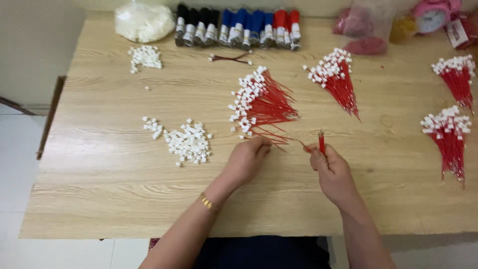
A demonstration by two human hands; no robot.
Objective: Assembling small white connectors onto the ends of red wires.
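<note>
My right hand (332,170) is closed around a small bunch of short red wires (321,142) that stick up from the fist. My left hand (247,158) rests palm down on the wooden table (99,174), fingers curled at the loose ends of a fan of red wires with white plastic connectors (259,102). Whether it pinches a wire is hidden by the fingers. A pile of loose white connectors (188,143) lies just left of my left hand. A gold bracelet (207,202) sits on my left wrist.
More red wire bundles with white connectors lie at centre right (337,79) and at the far right (455,74), (449,137). Black, blue and red wire bundles (239,27), a white bag (143,21), a smaller connector heap (145,57) and pink items (366,30) line the back edge.
</note>
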